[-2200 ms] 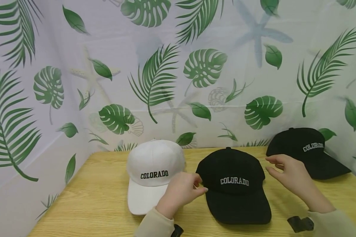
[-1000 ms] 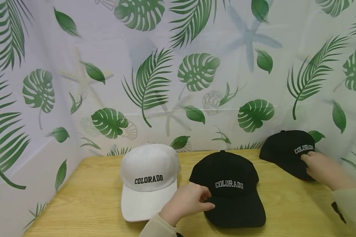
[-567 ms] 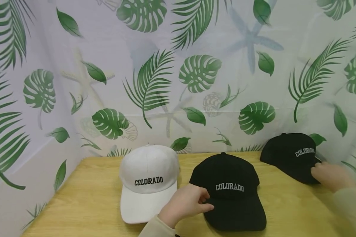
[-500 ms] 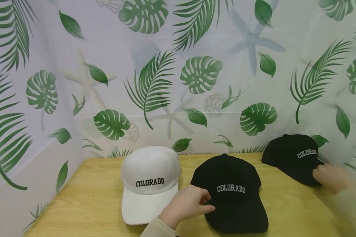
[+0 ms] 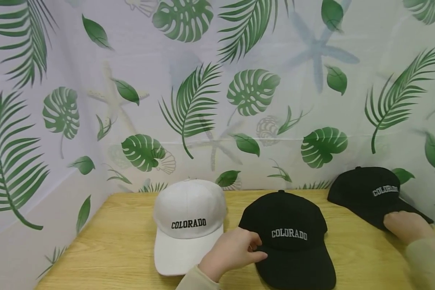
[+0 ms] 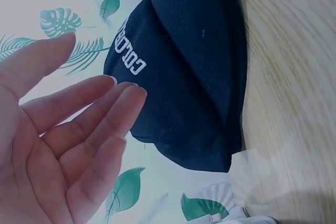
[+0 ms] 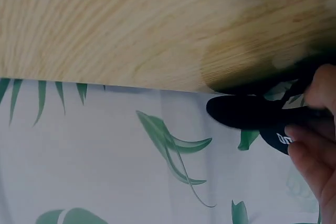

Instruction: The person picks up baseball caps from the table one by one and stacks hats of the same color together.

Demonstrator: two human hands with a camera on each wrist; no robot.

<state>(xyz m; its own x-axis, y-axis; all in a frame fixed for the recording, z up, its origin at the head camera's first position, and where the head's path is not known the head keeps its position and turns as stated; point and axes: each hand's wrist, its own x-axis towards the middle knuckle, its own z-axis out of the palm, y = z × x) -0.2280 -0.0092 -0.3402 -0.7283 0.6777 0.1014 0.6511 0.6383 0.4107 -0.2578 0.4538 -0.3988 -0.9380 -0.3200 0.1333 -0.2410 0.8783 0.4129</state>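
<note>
In the head view my right hand [image 5: 407, 225] pinches the brim of a black cap [image 5: 362, 189] lettered COLORADO at the far right. The right wrist view has the thumb and fingers [image 7: 310, 169] on opposite faces of that dark brim [image 7: 236, 111]. My left hand [image 5: 232, 249] hovers with loosely bent fingers, overlapping the left edge of the middle black cap [image 5: 286, 217]. Its fingers [image 6: 94, 108] hold nothing in the left wrist view, with a black cap [image 6: 194, 87] beside them. Left of that hand sits a white COLORADO cap [image 5: 188, 205].
The caps stand in a row on a light wood table [image 5: 105, 241]. A leaf-printed cloth wall [image 5: 210, 121] rises along the table's back edge, with side walls at left and right.
My right hand has moved right from beside the middle cap to the right cap's brim and grips it, lately shifting nearer its front edge. The left hand has moved slightly toward the middle cap's brim.
</note>
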